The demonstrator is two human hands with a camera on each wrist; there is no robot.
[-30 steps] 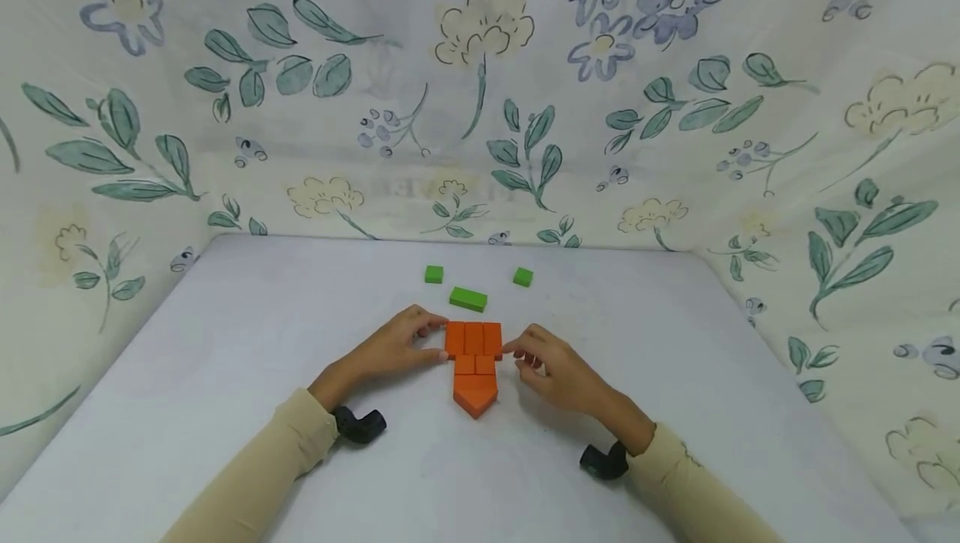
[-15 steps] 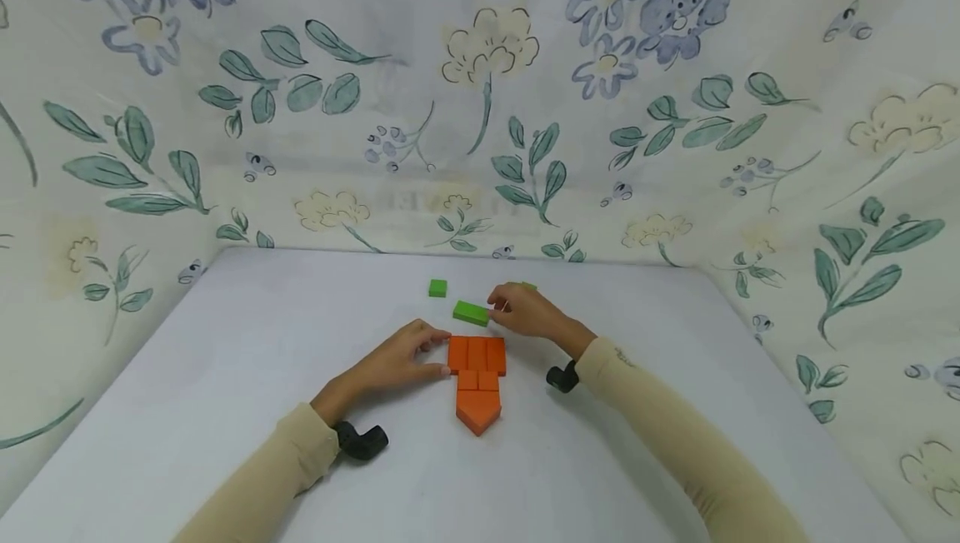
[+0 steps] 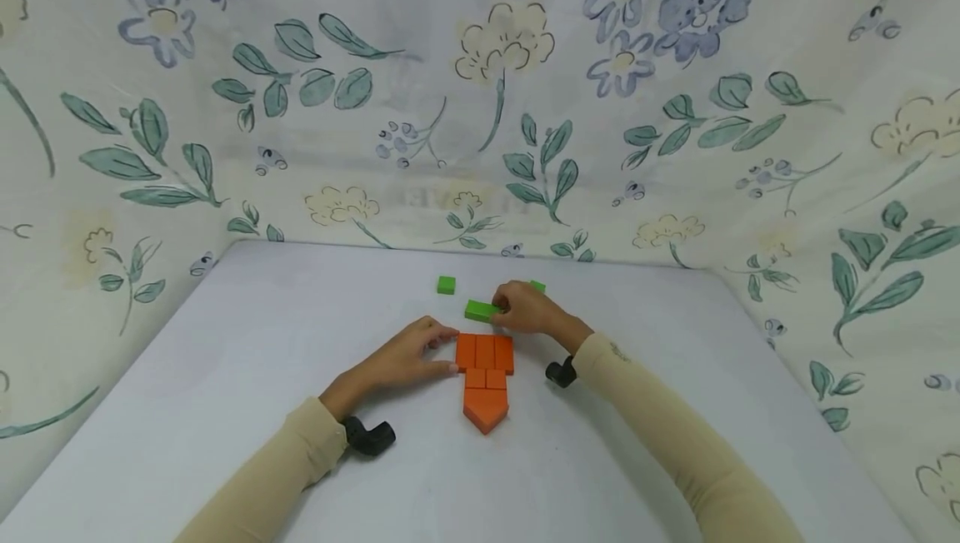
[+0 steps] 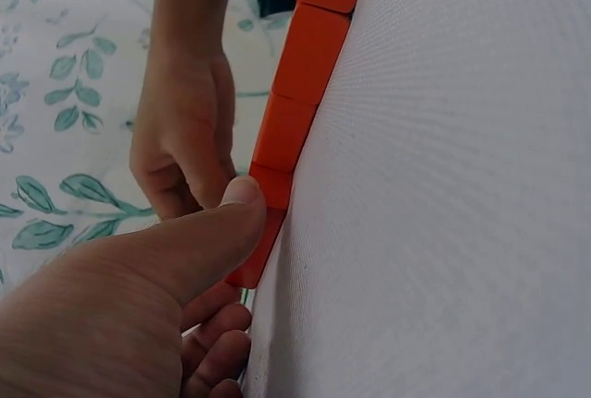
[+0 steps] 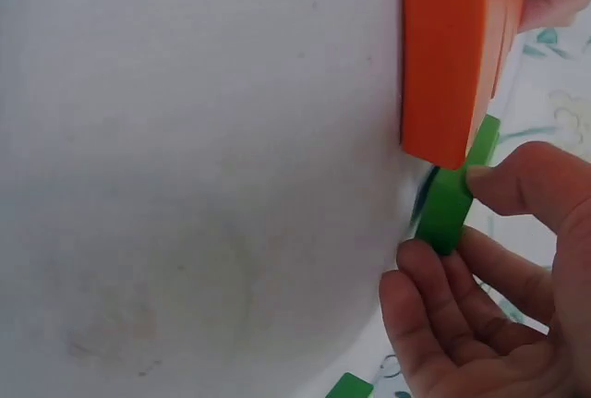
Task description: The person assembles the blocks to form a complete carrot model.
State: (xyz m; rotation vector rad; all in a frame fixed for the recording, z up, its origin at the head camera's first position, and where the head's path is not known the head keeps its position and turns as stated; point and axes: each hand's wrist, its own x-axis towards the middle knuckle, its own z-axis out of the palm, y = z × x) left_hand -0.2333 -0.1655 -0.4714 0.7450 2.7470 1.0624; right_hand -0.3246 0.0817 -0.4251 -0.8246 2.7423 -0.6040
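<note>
Orange wooden blocks [image 3: 485,355] lie joined on the white table in an arrow-like shape, its pointed end toward me. At the left edge of the wide row, my left hand [image 3: 405,356] rests its thumb and index fingertips at the corners. In the left wrist view the thumb [image 4: 242,197] is against the orange side faces. My right hand [image 3: 525,307] pinches the right end of a long green block [image 3: 478,311] just beyond the orange row. The right wrist view has the thumb on one side of this green block [image 5: 450,199] and fingertips on another.
A small green block [image 3: 446,285] lies farther back on the left. Another green block [image 3: 537,286] is partly covered by the right hand. Behind the white table [image 3: 337,276] hangs a floral cloth [image 3: 420,193]. Black devices [image 3: 369,438] are worn at both wrists.
The right hand has left the orange row's right side, reached forward and taken hold of the long green block. My left hand stays at the orange row's left edge. The head view has shifted slightly.
</note>
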